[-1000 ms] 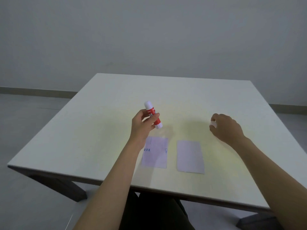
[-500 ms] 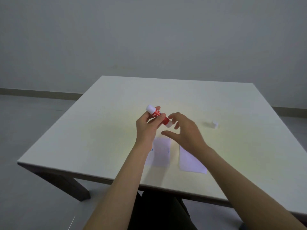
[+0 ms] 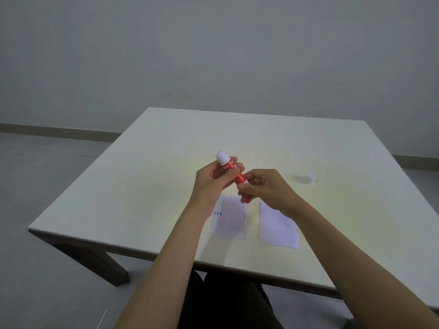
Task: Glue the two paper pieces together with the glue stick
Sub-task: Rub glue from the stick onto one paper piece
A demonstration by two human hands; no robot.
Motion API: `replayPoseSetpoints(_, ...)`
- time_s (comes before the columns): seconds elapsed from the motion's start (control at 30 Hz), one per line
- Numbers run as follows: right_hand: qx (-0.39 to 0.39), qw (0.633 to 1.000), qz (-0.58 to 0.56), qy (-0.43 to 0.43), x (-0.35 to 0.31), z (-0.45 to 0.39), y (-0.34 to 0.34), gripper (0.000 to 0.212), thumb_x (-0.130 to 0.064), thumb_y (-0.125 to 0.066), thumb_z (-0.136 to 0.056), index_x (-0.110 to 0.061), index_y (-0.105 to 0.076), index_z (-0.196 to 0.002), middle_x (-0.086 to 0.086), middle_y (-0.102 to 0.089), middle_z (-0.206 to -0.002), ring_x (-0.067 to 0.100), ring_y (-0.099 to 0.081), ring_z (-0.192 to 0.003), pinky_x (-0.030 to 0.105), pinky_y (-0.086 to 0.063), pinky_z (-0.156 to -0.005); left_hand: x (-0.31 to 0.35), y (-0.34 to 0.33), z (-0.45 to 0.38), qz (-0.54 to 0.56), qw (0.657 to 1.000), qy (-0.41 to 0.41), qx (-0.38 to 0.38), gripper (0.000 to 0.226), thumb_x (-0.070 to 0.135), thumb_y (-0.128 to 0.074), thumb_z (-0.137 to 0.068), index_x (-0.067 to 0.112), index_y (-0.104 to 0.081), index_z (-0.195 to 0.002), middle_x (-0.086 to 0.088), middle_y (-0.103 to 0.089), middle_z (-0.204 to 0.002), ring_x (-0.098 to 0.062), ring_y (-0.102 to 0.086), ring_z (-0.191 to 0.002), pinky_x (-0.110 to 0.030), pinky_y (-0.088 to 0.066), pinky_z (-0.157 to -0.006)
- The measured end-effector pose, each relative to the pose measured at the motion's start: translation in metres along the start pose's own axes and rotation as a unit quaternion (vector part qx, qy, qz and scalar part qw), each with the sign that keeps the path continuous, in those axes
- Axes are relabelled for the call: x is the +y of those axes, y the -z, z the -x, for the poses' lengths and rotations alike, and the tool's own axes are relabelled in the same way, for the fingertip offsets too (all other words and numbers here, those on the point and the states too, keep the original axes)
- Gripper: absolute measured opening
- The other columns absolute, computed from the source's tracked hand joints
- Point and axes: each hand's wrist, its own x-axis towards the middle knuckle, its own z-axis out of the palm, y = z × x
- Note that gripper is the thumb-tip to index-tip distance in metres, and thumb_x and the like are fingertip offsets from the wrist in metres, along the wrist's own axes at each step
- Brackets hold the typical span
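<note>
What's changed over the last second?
The right hand left the white cap on the table, swung left and now pinches the glue stick's lower end. The left hand still holds the stick. Both papers lie unmoved.

I see a red glue stick with a white end, and a small white cap on the pale cream worktop. The left paper is white with short blue dashes at its edges; the right paper is plain white.
</note>
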Motion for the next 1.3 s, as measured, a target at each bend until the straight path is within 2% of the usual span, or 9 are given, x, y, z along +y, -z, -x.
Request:
replayPoseSetpoints(0.2, -0.166, 0.967, -0.181, -0.062, 0.004, -0.002, 0.010, 0.024, -0.025, -0.058, -0.084, -0.002, -0.064, -0.089, 0.006, -0.065, -0.074, 0.021, -0.061, -0.060, 0.029, -0.053, -0.065, 0.005, 0.008, -0.002, 0.015, 0.996, -0.004, -0.093, 0.016, 0.007, -0.062, -0.085, 0.015, -0.068, -0.098, -0.002, -0.075, -0.093, -0.018, -0.070, -0.095, -0.026, -0.055, -0.079)
replayPoseSetpoints(0.37, -0.232, 0.920, -0.300, -0.103, 0.010, -0.001, 0.004, 0.045, -0.042, -0.076, -0.070, -0.004, -0.065, -0.090, 0.004, -0.063, -0.064, 0.017, -0.057, -0.050, 0.024, -0.050, -0.053, 0.006, 0.010, -0.002, 0.040, 0.989, 0.005, -0.143, 0.018, 0.008, -0.058, -0.086, 0.017, -0.067, -0.098, -0.001, -0.075, -0.095, -0.019, -0.069, -0.099, -0.026, -0.053, -0.083)
replayPoseSetpoints(0.5, -0.258, 0.885, -0.363, -0.133, 0.016, 0.000, -0.003, 0.044, -0.045, -0.076, -0.068, -0.006, -0.062, -0.084, 0.002, -0.058, -0.054, 0.012, -0.049, -0.040, 0.021, -0.045, -0.043, 0.002, 0.011, -0.001, 0.075, 0.984, 0.019, -0.161, 0.019, 0.008, -0.056, -0.086, 0.018, -0.069, -0.095, -0.001, -0.075, -0.096, -0.019, -0.069, -0.101, -0.026, -0.054, -0.083)
replayPoseSetpoints(0.67, -0.175, 0.899, -0.375, -0.143, 0.015, 0.002, -0.012, 0.042, -0.045, -0.045, -0.086, -0.007, -0.064, -0.086, 0.002, -0.059, -0.054, 0.014, -0.050, -0.041, 0.022, -0.044, -0.043, -0.001, 0.018, -0.005, 0.079, 0.986, 0.023, -0.144, 0.017, 0.013, -0.060, -0.085, 0.016, -0.065, -0.101, -0.003, -0.073, -0.108, -0.018, -0.066, -0.108, -0.026, -0.052, -0.088)
replayPoseSetpoints(0.77, -0.082, 0.921, -0.370, -0.089, 0.010, 0.004, -0.023, 0.047, -0.047, -0.047, -0.083, -0.009, -0.063, -0.106, 0.004, -0.066, -0.071, 0.016, -0.057, -0.053, 0.023, -0.046, -0.049, 0.000, 0.021, -0.006, 0.006, 0.992, 0.010, -0.123, 0.021, 0.020, -0.065, -0.084, 0.015, -0.064, -0.104, 0.001, -0.070, -0.117, -0.013, -0.064, -0.111, -0.026, -0.045, -0.099)
replayPoseSetpoints(0.93, 0.106, 0.872, -0.473, -0.068, 0.002, 0.003, -0.042, 0.012, -0.020, -0.056, -0.089, -0.011, -0.064, -0.086, -0.001, -0.058, -0.063, 0.010, -0.051, -0.045, 0.018, -0.042, -0.042, 0.006, 0.011, -0.006, -0.134, 0.981, 0.000, -0.143, 0.032, 0.012, -0.061, -0.088, 0.021, -0.062, -0.119, 0.011, -0.059, -0.132, -0.003, -0.054, -0.121, -0.022, -0.041, -0.104)
replayPoseSetpoints(1.07, 0.188, 0.847, -0.492, -0.075, 0.000, 0.000, -0.021, 0.005, -0.017, -0.058, -0.089, -0.013, -0.058, -0.085, -0.004, -0.055, -0.054, 0.008, -0.046, -0.039, 0.016, -0.037, -0.038, 0.016, 0.044, -0.010, -0.380, 0.905, 0.026, -0.189, 0.071, 0.032, -0.072, -0.079, 0.037, -0.038, -0.141, 0.014, -0.031, -0.153, 0.006, -0.025, -0.138, -0.024, -0.024, -0.111)
replayPoseSetpoints(1.2, 0.193, 0.911, -0.363, -0.028, 0.006, 0.003, -0.007, 0.007, -0.012, -0.060, -0.088, -0.013, -0.063, -0.082, -0.003, -0.064, -0.060, 0.011, -0.052, -0.049, 0.021, -0.046, -0.047, 0.009, 0.089, -0.003, -0.584, 0.771, 0.083, -0.241, 0.088, 0.048, -0.074, -0.072, 0.044, -0.025, -0.145, 0.014, -0.014, -0.158, -0.002, -0.006, -0.145, -0.031, -0.014, -0.115)
replayPoseSetpoints(1.3, 0.192, 0.959, -0.209, -0.013, 0.008, 0.001, -0.019, 0.007, -0.011, -0.061, -0.087, -0.009, -0.064, -0.081, 0.009, -0.067, -0.072, 0.016, -0.056, -0.053, 0.027, -0.050, -0.051, -0.003, 0.097, -0.002, -0.630, 0.722, 0.059, -0.281, 0.094, 0.052, -0.068, -0.077, 0.031, -0.013, -0.150, 0.016, -0.010, -0.159, -0.003, 0.005, -0.146, -0.038, 0.002, -0.120)
